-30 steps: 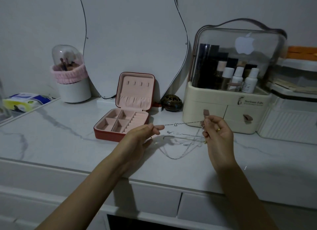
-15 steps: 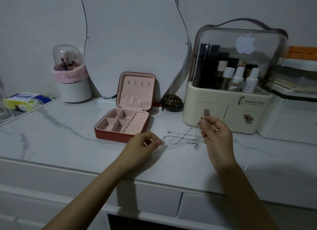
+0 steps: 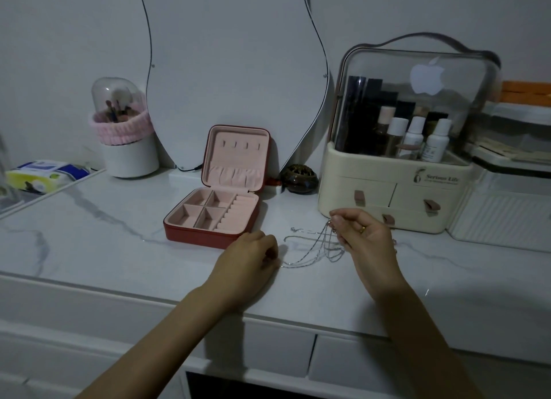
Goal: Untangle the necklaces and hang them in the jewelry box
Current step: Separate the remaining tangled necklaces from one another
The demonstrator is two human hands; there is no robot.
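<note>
Thin silver necklaces [image 3: 313, 246] lie tangled on the marble tabletop [image 3: 89, 234] between my hands. My right hand [image 3: 362, 234] pinches several strands and lifts them a little above the surface. Low on the table, my left hand [image 3: 250, 254] has its fingers curled on the near end of a chain. The red jewelry box [image 3: 217, 211] stands open just behind my left hand, with pink compartments in its base and small hooks in the raised lid.
A cream cosmetics organizer [image 3: 396, 172] with a clear lid stands right behind my right hand. A dark round pot [image 3: 299, 176], a curvy mirror [image 3: 235, 70], a brush holder [image 3: 125, 133] and a tissue pack [image 3: 41, 175] line the back. Drawers sit below the table edge.
My left hand dropped from stretching a chain taut in the air down to the tabletop. The necklaces went slack and now lie mostly on the table. My right hand stayed nearly in place.
</note>
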